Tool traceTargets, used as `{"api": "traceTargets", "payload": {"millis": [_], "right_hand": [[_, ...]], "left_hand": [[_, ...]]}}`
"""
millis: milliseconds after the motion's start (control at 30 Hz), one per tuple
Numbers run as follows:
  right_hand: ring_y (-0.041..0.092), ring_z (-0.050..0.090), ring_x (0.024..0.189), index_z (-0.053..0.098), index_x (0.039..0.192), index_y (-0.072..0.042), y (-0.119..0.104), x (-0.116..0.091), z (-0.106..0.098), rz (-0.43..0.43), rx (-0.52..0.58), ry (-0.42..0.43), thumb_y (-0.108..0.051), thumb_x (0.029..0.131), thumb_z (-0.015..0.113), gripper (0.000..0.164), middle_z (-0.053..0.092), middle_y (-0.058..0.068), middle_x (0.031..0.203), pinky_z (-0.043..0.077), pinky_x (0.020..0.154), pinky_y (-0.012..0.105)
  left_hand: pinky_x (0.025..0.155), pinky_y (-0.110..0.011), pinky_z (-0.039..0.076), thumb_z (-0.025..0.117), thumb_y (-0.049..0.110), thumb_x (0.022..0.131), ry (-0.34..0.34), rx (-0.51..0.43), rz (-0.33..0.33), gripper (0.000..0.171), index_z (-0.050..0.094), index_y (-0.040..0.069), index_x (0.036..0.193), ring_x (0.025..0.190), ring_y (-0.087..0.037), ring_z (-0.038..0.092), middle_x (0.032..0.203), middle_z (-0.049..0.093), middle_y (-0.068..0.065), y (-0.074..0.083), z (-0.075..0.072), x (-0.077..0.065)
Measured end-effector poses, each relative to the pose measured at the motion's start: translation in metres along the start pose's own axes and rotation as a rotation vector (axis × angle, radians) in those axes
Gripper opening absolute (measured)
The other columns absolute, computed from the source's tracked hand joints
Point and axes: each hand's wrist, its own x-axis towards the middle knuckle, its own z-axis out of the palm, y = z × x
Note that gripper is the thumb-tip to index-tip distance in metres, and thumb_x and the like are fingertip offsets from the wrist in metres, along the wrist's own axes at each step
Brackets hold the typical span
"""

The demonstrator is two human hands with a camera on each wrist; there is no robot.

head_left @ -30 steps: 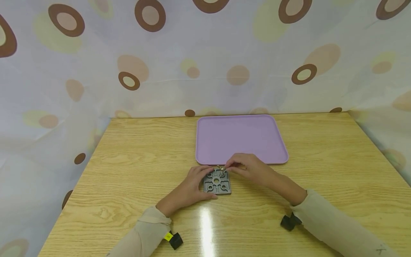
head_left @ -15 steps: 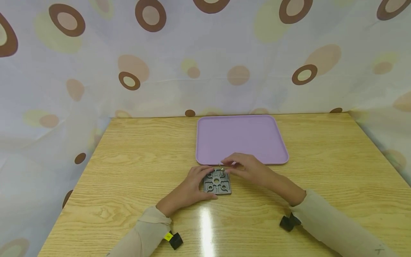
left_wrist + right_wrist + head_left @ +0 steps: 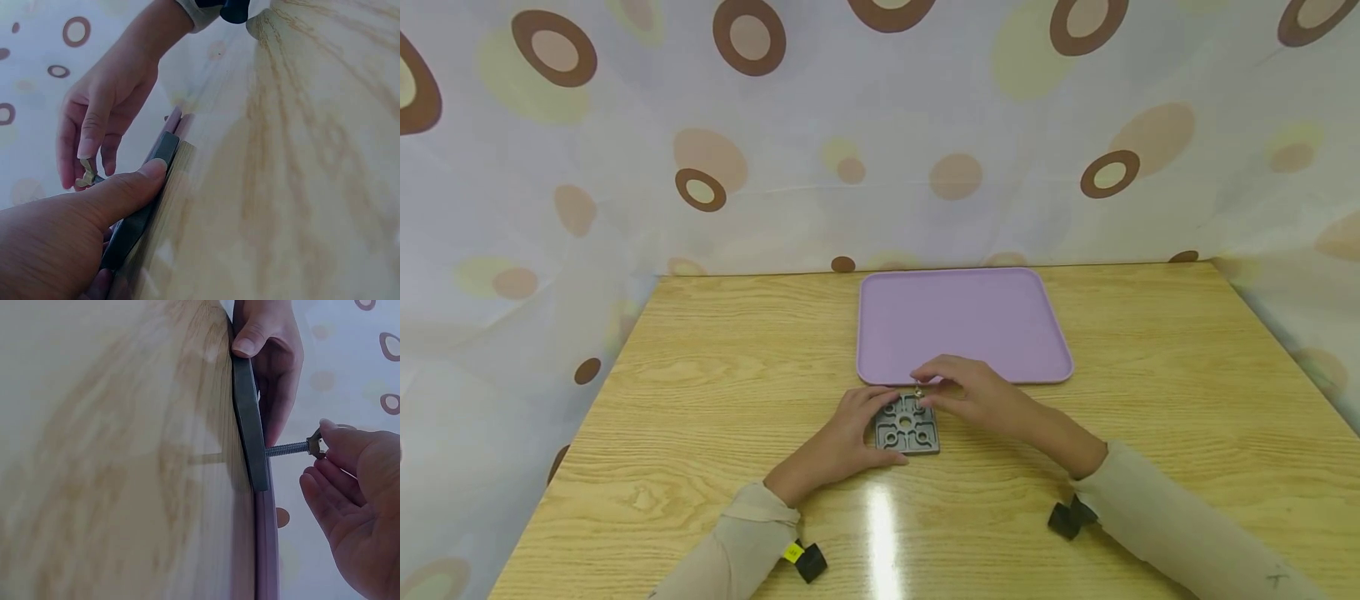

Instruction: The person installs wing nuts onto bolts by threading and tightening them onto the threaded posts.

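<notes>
A square grey metal plate (image 3: pixel 907 433) with round holes and raised ribs lies on the table. My left hand (image 3: pixel 848 435) holds it from the left, thumb at the near edge and fingers at the far edge. From the plate's far right hole a threaded bolt (image 3: pixel 287 449) stands up, topped by a brass-coloured wing nut (image 3: pixel 314 445). At this wing nut is my right hand (image 3: pixel 973 390), its thumb and fingertips pinching the wings. The left wrist view shows the same wing nut (image 3: pixel 87 174) under the right thumb. The plate's underside is hidden.
Just behind the plate, a purple tray (image 3: pixel 955 325) lies on the wooden table (image 3: pixel 737 358). A white curtain (image 3: pixel 880 125) with brown and yellow ovals encloses the table's back and sides. Each sleeve has a black device at the wrist.
My right hand's fingertips have shifted slightly left around the wing nut, and its wings have turned. The left hand and plate stay where they were.
</notes>
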Motion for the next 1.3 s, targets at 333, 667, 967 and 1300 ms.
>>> {"api": "traceTargets", "payload": {"millis": [333, 667, 967, 1300], "right_hand": [[0.019, 0.059, 0.099, 0.061, 0.110, 0.000, -0.0012, -0.0002, 0.0005, -0.030, -0.031, 0.023, -0.010, 0.084, 0.068, 0.029, 0.061, 0.009, 0.108, 0.049, 0.082, 0.024], [0.013, 0.060, 0.094, 0.064, 0.105, -0.003, -0.0002, -0.0019, -0.0025, 0.009, -0.053, 0.056, -0.009, 0.087, 0.065, 0.019, 0.063, 0.000, 0.101, 0.049, 0.082, 0.025], [0.010, 0.059, 0.092, 0.066, 0.102, -0.010, 0.0003, -0.0039, -0.0033, 0.032, -0.082, 0.061, -0.009, 0.090, 0.061, 0.013, 0.063, -0.004, 0.097, 0.049, 0.082, 0.023], [0.009, 0.061, 0.087, 0.066, 0.097, -0.009, 0.0008, -0.0045, -0.0026, -0.012, -0.082, 0.057, -0.003, 0.085, 0.065, 0.013, 0.064, -0.001, 0.093, 0.050, 0.077, 0.021]], "left_hand": [[0.101, -0.039, 0.032, 0.075, 0.047, 0.073, 0.002, 0.004, 0.008, 0.088, 0.036, 0.010, 0.143, 0.126, -0.016, 0.026, 0.142, 0.033, 0.000, -0.0004, -0.0001, 0.0003], [0.103, -0.039, 0.031, 0.075, 0.049, 0.073, 0.002, 0.004, 0.004, 0.090, 0.034, 0.011, 0.144, 0.126, -0.016, 0.026, 0.142, 0.032, 0.000, -0.0014, -0.0006, 0.0000], [0.101, -0.039, 0.032, 0.076, 0.047, 0.072, 0.003, -0.007, 0.007, 0.089, 0.035, 0.011, 0.143, 0.125, -0.017, 0.027, 0.142, 0.033, -0.001, -0.0021, 0.0007, 0.0002], [0.101, -0.041, 0.032, 0.076, 0.047, 0.072, 0.002, -0.021, -0.009, 0.088, 0.036, 0.013, 0.143, 0.125, -0.018, 0.028, 0.141, 0.033, -0.001, -0.0009, -0.0001, 0.0002]]}}
